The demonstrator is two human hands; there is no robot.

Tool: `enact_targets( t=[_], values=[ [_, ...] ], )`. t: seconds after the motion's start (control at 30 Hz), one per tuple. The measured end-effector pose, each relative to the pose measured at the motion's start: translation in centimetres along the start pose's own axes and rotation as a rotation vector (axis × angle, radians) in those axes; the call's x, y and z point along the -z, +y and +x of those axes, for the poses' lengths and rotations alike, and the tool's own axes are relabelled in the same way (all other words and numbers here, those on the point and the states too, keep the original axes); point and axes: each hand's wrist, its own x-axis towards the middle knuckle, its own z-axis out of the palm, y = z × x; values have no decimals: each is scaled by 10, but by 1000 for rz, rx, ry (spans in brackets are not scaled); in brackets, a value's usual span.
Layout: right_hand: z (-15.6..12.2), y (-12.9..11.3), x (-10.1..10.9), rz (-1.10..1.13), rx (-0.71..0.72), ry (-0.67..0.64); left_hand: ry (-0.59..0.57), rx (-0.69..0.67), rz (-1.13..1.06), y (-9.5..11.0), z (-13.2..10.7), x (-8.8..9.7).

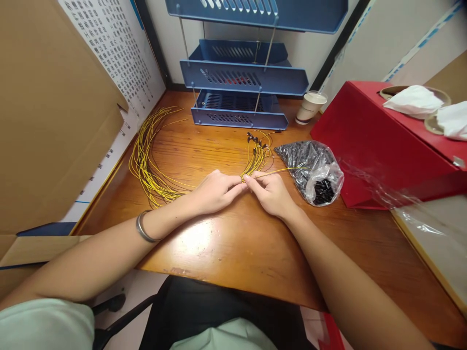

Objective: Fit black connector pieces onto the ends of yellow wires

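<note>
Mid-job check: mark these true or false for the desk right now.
1. The left hand and right hand meet on one yellow wire. True.
2. The bag of black parts lies left of the hands. False: it lies to their right.
3. The paper cup stands beside the blue trays. True.
4. The big wire bundle sits in the blue trays. False: it lies on the desk, left of the hands.

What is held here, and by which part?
Left hand and right hand both pinch one yellow wire where their fingers meet; its free length runs rightward.
</note>
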Motion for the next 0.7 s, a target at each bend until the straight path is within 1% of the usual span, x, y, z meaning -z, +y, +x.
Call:
enact_targets(
  t=[0.07, 0.23, 0.3, 0.33, 0.4, 0.5, 0.57, 0.63, 0.7],
  values=[
    [1, -2, 1, 81, -16, 33, -8, -11, 16, -1, 1, 0],
    [5, -1, 4, 347, -155, 241, 22, -35, 14, -2, 0, -1],
    [5, 0, 5, 401, -170, 274, 32, -39, 5, -2, 0, -1],
    [4, 0, 5, 399, -157, 273, 31, -37, 3, -2, 0, -1],
    [3, -1, 4, 340, -115, 232, 22, -34, -2, -2, 0, -2],
    [0, -4, 2, 190, -72, 105, 13, -35, -10, -3, 0, -2],
    [0, -4, 1, 118, -62, 43, 17, -38, -10, -3, -1, -3],
    [0, -3, 0, 128, -74, 48, 31, -40, -1, -3, -1, -3],
    [2, -2, 1, 223, -117, 124, 44, -42, 14, -3, -2, -4]
  ],
)
